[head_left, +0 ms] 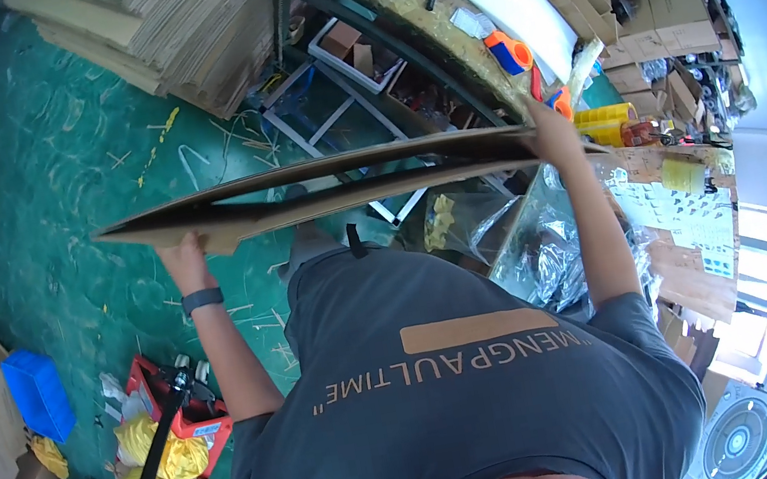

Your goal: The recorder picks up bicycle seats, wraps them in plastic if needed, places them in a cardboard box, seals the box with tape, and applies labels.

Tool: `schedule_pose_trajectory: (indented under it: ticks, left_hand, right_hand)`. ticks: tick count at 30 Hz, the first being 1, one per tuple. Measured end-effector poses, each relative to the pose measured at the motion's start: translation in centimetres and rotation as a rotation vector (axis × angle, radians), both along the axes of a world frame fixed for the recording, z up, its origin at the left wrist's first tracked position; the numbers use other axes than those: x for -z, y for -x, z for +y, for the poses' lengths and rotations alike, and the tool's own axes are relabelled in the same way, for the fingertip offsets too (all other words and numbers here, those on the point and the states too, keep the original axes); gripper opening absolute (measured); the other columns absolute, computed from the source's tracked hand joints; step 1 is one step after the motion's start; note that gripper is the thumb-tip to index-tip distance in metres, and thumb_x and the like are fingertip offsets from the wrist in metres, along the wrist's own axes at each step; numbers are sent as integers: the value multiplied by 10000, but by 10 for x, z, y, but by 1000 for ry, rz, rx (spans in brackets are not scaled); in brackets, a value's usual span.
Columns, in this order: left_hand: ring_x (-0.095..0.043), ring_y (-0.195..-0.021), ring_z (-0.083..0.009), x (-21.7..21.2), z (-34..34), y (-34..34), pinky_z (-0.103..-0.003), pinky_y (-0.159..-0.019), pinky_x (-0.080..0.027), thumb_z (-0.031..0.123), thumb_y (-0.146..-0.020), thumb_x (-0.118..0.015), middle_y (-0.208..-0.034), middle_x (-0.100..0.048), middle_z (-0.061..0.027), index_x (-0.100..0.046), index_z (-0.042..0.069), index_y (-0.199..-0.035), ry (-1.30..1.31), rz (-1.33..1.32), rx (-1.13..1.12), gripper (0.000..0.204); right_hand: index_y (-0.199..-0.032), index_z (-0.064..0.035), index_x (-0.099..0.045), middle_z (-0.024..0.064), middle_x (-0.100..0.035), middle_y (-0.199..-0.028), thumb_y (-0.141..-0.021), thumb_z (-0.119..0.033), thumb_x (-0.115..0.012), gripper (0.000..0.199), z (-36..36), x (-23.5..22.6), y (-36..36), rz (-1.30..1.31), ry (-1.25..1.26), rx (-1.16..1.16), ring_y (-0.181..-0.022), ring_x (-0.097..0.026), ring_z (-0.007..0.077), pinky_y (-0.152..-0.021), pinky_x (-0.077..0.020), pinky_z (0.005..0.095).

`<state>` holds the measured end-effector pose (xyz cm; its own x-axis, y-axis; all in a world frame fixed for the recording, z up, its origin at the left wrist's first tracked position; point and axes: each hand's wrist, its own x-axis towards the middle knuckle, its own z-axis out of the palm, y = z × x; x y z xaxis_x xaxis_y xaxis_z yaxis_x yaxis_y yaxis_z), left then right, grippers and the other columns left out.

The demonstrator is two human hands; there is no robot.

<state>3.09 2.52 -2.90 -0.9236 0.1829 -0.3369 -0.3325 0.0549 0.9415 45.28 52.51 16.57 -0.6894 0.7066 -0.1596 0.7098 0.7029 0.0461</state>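
Observation:
A flattened brown cardboard box (298, 213) stretches across in front of me, its two long panels slightly spread with a dark gap between them. At its left end, my left hand (185, 263) grips the near panel's lower edge; the wrist wears a dark band. My right hand (552, 132) is closed round the box's right end, beside the workbench, with its fingers partly hidden. Near that hand, an orange and blue tape dispenser (508, 52) and yellow tape rolls (606, 123) rest on the bench.
Tall stacks of flat cardboard (168, 42) stand at the far left. The cluttered workbench (428, 19) runs along the right, with clear plastic bags (547, 248) near my right arm. A red crate (148, 380), a pallet-jack-like handle (152, 461) and a blue bin (37, 396) are lower left.

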Motion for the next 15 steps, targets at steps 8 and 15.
schedule_pose_trajectory:
  ticks: [8,15]
  left_hand:
    - [-619,-1319,-354,-96,56,103,-420,-1144,-462,-89,-812,-507,-1408,-643,-214,-442,-35,-1521,149,-30,642,714]
    - [-211,-1594,-473,-77,171,106,-481,-1300,-221,15,-849,-617,-1672,-262,-372,-90,-42,-1674,633,795,1417,981]
  right_hand:
    - [-1061,-59,-748,235,-759,-974,-967,-533,-700,485,69,-1,-114,-78,-19,503,-960,-733,439,-858,-563,554]
    - [-1273,76,-650,360,-717,-1087,-1007,-364,-623,515,54,146,-143,206,-44,787,-1055,-702,523,-928,-562,562]
